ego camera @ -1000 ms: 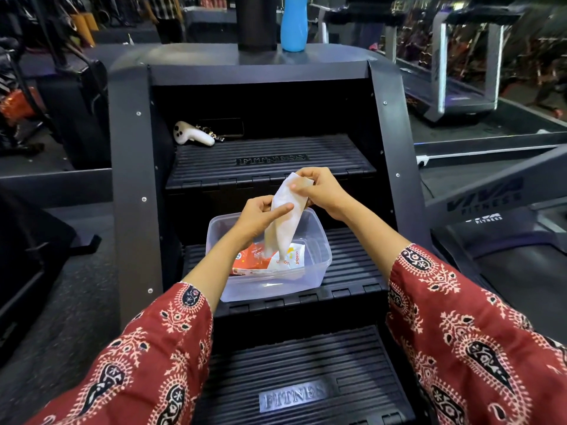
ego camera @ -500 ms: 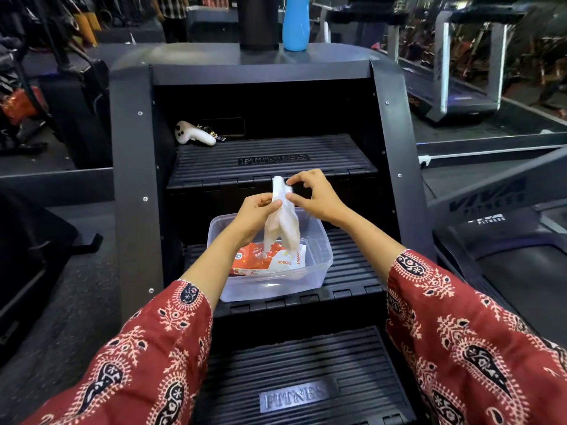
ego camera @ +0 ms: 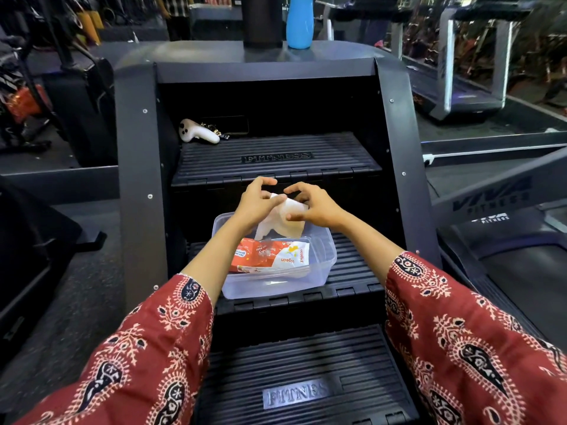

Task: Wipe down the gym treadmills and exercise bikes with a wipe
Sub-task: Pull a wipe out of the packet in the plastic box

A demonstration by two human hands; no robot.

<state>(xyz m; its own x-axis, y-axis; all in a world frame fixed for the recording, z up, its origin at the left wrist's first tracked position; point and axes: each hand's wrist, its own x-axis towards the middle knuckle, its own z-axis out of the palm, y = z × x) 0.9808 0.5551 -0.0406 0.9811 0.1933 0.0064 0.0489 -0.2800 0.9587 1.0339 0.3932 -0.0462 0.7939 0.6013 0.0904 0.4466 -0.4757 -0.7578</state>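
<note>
Above tub (ego camera: 322,265) | left hand (ego camera: 256,204), right hand (ego camera: 316,207) pinched wipe (ego camera: 283,220) | bunching it, apparently for wiping.

Head-worn view, forward-down, close over hands (ego camera: 288,207)

The wipes pack (ego camera: 270,256) lies in the tub (ego camera: 276,287) on the middle step (ego camera: 352,271).

Both loose red sleeves (ego camera: 144,357) carry what looks like black-and-cream paisley print.
</note>
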